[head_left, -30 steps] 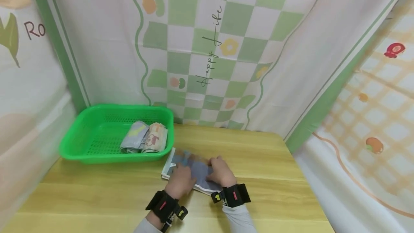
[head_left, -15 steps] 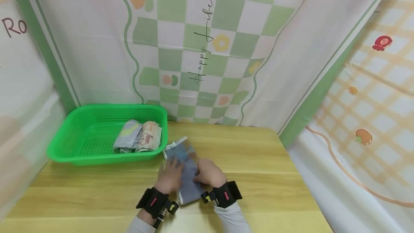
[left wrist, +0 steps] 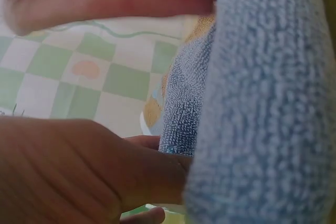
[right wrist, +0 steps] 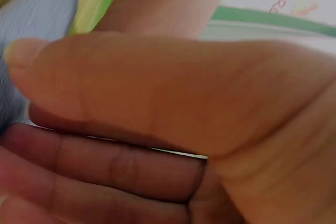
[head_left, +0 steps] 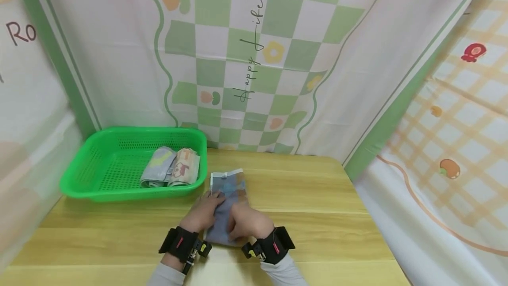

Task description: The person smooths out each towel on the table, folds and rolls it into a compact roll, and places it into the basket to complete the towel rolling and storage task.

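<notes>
Left hand (head_left: 202, 216) and right hand (head_left: 247, 223) both gripping near end of blue towel (head_left: 228, 189) on surface (head_left: 317, 197), fingers curled over it; just right of green basket (head_left: 99, 175).

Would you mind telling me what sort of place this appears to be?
Probably a staged tabletop booth: a wooden table closed in by printed cloth backdrops, with a green plastic basket of rolled towels.

Blue-grey terry cloth towel (head_left: 227, 206): looped pile, rough, matt. Light wooden table (head_left: 317, 215): smooth, slight sheen, grain visible. Bright green plastic basket (head_left: 99, 167): glossy, perforated walls & floor. Two rolled cloth towels (head_left: 170, 173) in it: soft, matt. Printed checked fabric backdrop (head_left: 246, 47): thin, faintly shiny.
</notes>
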A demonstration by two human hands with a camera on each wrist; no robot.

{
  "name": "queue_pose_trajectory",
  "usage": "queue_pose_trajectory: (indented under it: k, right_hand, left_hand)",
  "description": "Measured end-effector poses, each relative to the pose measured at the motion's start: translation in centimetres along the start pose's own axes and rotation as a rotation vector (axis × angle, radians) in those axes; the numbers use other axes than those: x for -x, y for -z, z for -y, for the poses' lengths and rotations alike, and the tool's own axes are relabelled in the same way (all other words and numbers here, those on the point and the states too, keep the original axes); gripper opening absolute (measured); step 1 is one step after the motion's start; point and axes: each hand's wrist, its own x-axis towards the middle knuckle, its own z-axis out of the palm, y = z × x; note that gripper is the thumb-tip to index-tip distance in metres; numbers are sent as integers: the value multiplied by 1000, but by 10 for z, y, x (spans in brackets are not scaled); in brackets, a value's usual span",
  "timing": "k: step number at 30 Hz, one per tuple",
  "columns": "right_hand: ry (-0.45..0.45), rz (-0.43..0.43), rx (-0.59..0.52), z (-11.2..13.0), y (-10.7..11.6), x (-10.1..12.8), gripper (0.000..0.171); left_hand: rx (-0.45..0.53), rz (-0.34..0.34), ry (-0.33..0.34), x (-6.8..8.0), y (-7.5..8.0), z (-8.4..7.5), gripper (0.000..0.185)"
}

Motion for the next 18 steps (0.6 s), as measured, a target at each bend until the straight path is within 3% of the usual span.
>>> queue_pose_trajectory:
  k: [6, 11, 14, 18]
  right_hand:
    - [49, -21, 180, 11, -12, 2, 53]
    - [51, -80, 211, 14, -19, -3, 48]
    - [16, -91, 185, 14, -21, -6, 41]
    - [-14, -122, 233, 11, -24, -10, 39]
  left_hand:
    - [-16, -23, -51, 1, 5, -2, 55]
    - [36, -48, -74, 10, 24, -8, 34]
    - [63, -20, -97, 14, 31, -12, 17]
    - [79, 43, -131, 14, 30, -14, 17]
